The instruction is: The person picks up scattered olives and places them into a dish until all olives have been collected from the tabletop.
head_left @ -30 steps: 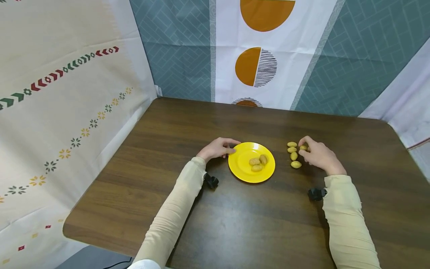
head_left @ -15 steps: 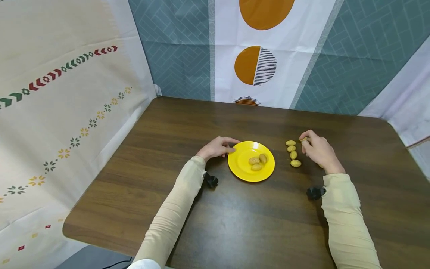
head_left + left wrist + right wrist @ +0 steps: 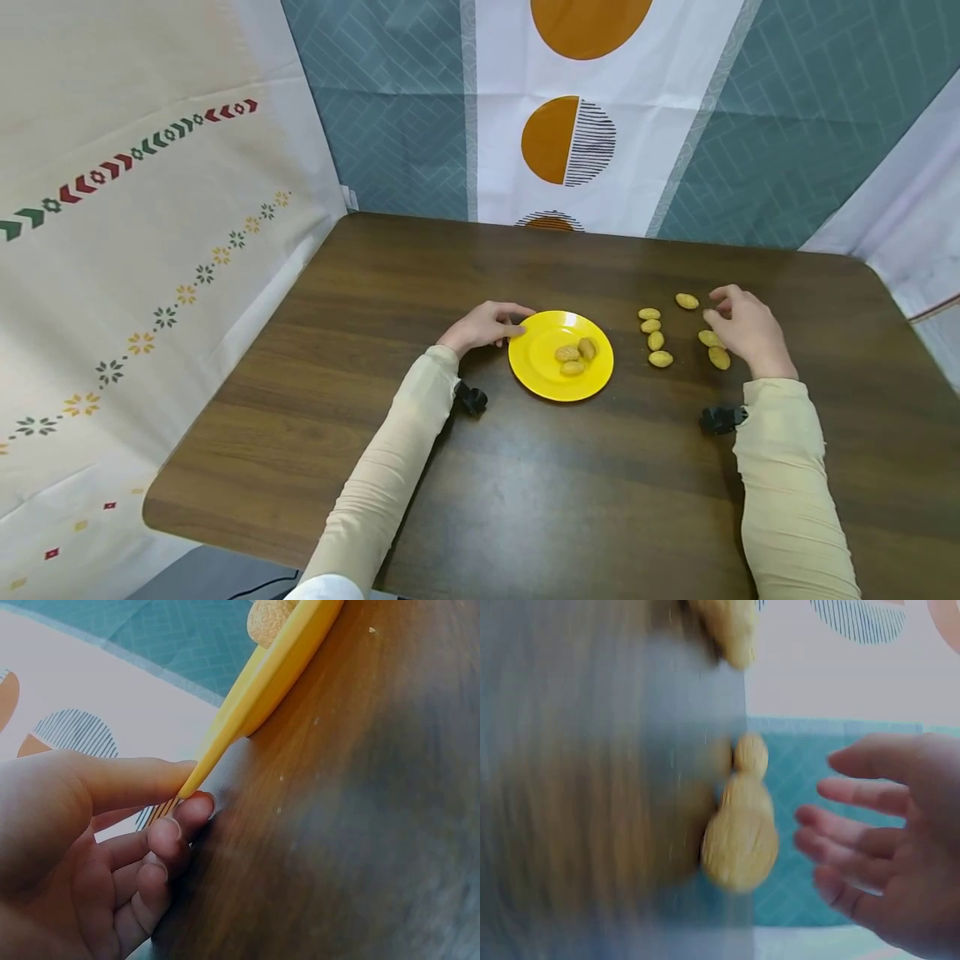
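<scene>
My left hand (image 3: 482,327) pinches the near-left rim of a yellow plate (image 3: 534,358), thumb on top and index finger underneath, as the left wrist view shows. On the plate lie 3 walnuts in their shells, one of them a tan walnut (image 3: 270,621) at the top of that view. My right hand (image 3: 750,329) holds nothing; its fingers are spread and loosely bent in the right wrist view. Near its fingertips lie a walnut (image 3: 687,301) set apart at the back and a pair with a lower walnut (image 3: 719,358). The right wrist view is blurred.
Between plate and right hand, several walnuts stand in a short column, with one walnut (image 3: 661,359) at its near end. Everything rests on a brown wooden table (image 3: 525,500). Patterned cloths hang behind it and along the left side.
My right hand has let go of a walnut at the back and moved right, uncovering a pair of walnuts nearer the front. The left hand stays on the plate rim.
</scene>
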The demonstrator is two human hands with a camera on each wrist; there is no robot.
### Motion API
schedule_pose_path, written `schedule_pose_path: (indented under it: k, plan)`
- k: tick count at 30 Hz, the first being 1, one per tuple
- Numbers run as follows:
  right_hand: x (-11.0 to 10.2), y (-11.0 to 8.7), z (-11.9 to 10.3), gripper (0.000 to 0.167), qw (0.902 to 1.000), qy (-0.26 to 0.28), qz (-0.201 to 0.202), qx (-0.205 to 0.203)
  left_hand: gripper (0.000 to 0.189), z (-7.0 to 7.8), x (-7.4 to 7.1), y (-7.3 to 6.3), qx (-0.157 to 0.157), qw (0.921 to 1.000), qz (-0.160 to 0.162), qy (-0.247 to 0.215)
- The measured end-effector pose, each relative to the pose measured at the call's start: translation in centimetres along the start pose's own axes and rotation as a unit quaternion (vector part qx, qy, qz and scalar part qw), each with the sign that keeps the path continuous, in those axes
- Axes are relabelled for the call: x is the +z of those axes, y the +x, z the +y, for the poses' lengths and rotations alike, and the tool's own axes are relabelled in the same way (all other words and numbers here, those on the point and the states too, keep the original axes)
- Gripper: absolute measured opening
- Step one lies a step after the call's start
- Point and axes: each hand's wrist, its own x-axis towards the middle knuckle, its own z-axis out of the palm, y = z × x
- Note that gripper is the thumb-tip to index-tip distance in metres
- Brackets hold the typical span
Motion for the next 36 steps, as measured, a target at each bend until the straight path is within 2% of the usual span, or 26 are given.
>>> schedule_pose_path:
  k: [3, 7, 10, 15, 24, 36]
  plan:
    - [-0.1, 0.4, 1.2, 0.058, 0.9979, -0.009, -0.064, -0.002, 0.038, 0.1, 0.0, -0.1, 0.000, 1.0000, 0.002, 0.004]
    - [0.6, 1.0, 1.3, 0.069, 0.9907, -0.012, -0.130, -0.039, 0.038, 0.1, 0.2, -0.3, 0.003, 1.0000, 0.006, 0.006]
    - [1.0, 1.2, 1.0, 0.070, 0.9860, -0.024, -0.152, -0.064, 0.038, 0.1, 0.4, -0.4, 0.004, 0.9999, 0.008, 0.006]
    - [1.1, 1.6, 0.7, 0.066, 0.9809, -0.045, -0.177, -0.067, 0.038, 0.2, 0.6, -0.4, 0.009, 0.9999, 0.002, 0.008]
    - [0.8, 1.9, 0.3, 0.056, 0.9852, -0.048, -0.155, -0.056, 0.038, 0.2, 0.2, -0.3, 0.003, 0.9999, 0.010, 0.011]
    - [0.8, 1.3, -0.1, 0.031, 0.9958, -0.011, -0.077, -0.049, 0.038, 0.1, 0.1, -0.2, 0.003, 0.9998, 0.006, 0.018]
